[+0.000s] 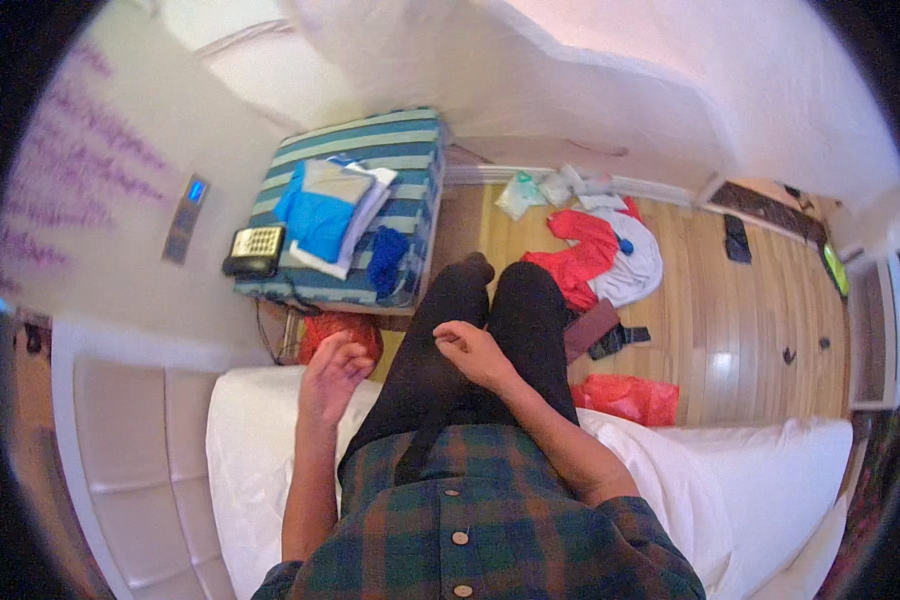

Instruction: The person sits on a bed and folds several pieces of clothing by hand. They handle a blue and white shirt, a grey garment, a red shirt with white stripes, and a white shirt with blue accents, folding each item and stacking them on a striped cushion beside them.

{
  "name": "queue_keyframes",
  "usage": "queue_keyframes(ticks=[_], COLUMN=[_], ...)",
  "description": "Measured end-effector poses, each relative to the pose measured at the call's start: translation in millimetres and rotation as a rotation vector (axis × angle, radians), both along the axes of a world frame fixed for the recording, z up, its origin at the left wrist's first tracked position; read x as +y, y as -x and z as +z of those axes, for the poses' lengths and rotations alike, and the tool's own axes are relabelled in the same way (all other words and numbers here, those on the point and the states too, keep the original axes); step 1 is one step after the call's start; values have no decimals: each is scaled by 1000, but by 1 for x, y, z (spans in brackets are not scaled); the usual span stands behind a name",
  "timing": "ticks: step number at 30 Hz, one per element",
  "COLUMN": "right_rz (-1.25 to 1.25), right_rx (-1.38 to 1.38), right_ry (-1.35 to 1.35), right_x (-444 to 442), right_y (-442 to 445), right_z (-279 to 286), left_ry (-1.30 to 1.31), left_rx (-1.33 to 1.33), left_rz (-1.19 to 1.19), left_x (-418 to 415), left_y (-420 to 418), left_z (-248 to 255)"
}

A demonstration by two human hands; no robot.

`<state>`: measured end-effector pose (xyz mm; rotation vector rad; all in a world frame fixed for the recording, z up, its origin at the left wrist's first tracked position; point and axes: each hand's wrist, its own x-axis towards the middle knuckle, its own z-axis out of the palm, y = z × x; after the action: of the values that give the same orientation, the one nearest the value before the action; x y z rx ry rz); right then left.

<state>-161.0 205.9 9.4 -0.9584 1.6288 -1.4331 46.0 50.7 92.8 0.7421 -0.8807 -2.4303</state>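
My left hand point(335, 375) is raised beside my left thigh, fingers loosely bent, with nothing in it. Over my lap hangs my right hand point(474, 355), loosely curled; a gap shows between thumb and fingers, and I see nothing in it. Both are near the legs of my black trousers point(529, 307). Beyond the left hand stands a low bedside table with a striped blue-green cover point(412, 154). On it lie folded blue, grey and white clothes point(326, 210), a crumpled dark blue cloth point(387, 259) and a desk telephone point(256, 251).
I sit on a white-sheeted bed point(765, 480) with a padded headboard point(124, 420) at left. A red bag point(341, 337) sits below the table. On the wooden floor point(705, 330) lie a red-and-white garment point(626, 259), clear plastic bags point(521, 195) and a red plastic bag point(630, 399).
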Motion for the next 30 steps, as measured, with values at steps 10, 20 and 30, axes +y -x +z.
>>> queue_keyframes(ticks=[10, 20, 30], right_rz=[-290, -603, -500], right_rx=[-157, -562, -124], right_ry=[5, -95, -663], right_x=[22, 23, 40], right_y=[58, 152, 215], right_z=[-9, -52, -320], left_ry=[-82, -290, -215], left_rx=[-74, -196, -408], left_rz=[-512, -467, -430], left_x=[39, 31, 22], left_y=[175, 283, 370], left_z=[-29, -103, -160])
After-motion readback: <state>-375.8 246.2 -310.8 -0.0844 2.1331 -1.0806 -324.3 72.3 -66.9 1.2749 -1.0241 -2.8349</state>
